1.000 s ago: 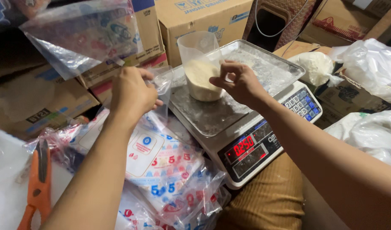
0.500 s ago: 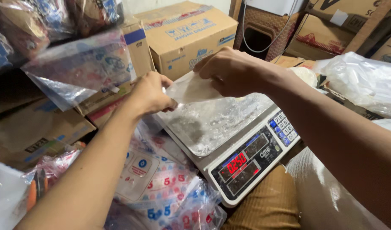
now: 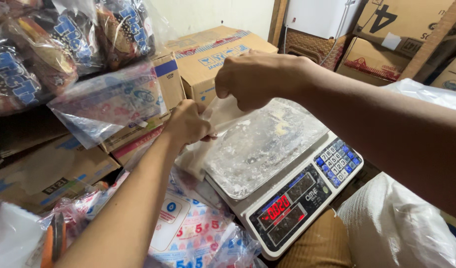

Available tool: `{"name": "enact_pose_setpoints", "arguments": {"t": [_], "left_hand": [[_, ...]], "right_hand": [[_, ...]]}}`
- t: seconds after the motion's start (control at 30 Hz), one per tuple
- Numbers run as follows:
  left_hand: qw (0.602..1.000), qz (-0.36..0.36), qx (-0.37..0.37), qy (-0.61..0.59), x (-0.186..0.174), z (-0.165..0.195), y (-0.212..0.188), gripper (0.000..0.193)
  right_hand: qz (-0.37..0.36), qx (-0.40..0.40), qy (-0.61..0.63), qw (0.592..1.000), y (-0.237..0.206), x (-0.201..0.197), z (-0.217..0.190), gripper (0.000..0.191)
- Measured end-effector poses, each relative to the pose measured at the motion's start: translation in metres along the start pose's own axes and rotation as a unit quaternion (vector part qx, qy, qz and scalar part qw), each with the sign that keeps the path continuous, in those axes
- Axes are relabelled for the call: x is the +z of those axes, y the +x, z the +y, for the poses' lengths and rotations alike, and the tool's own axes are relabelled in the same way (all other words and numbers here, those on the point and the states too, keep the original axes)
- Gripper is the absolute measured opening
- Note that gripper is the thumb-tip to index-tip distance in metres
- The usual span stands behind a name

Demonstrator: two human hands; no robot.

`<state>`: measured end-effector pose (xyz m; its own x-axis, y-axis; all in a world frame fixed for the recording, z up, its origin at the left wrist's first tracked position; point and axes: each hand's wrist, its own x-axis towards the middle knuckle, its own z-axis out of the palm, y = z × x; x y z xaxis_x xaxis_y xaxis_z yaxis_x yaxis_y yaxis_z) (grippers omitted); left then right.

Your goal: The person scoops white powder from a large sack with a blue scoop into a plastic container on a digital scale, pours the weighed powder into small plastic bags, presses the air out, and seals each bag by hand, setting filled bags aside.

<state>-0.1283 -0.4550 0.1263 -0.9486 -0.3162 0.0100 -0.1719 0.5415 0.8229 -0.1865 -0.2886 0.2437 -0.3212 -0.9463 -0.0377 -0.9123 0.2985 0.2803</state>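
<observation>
In the middle of the frame, the left hand (image 3: pixel 187 124) and right hand (image 3: pixel 260 79) both pinch a floury bag (image 3: pixel 213 126) above the scale (image 3: pixel 267 164)

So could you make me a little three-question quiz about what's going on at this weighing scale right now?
1. True or false: both hands grip the small clear bag.
2. What covers the scale pan? A) white powder B) water C) rice
3. Which hand is higher in the picture?

Key:
1. True: the left hand and right hand both pinch it.
2. A
3. The right hand.
</observation>
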Motion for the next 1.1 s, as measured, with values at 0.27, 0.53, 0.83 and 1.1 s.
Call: {"name": "enact_pose_setpoints", "arguments": {"t": [0.27,0.53,0.83,1.1], "left_hand": [[0.989,-0.013,0.061,-0.136,-0.014,-0.004,-0.009,0.025],[0.989,0.028,0.017,-0.146,-0.029,0.004,-0.022,0.042],[0.975,0.06,-0.018,-0.211,-0.032,0.005,-0.039,0.049],[0.969,0.055,0.017,-0.241,-0.032,0.004,-0.064,0.044]], "right_hand": [[-0.012,-0.009,-0.042,0.999,0.028,-0.019,-0.009,0.051],[-0.034,0.001,-0.103,0.994,0.039,-0.053,-0.046,0.05],[0.014,-0.01,-0.101,0.995,0.025,-0.071,-0.065,0.057],[0.028,-0.012,-0.066,0.997,-0.009,-0.06,-0.03,0.022]]}}
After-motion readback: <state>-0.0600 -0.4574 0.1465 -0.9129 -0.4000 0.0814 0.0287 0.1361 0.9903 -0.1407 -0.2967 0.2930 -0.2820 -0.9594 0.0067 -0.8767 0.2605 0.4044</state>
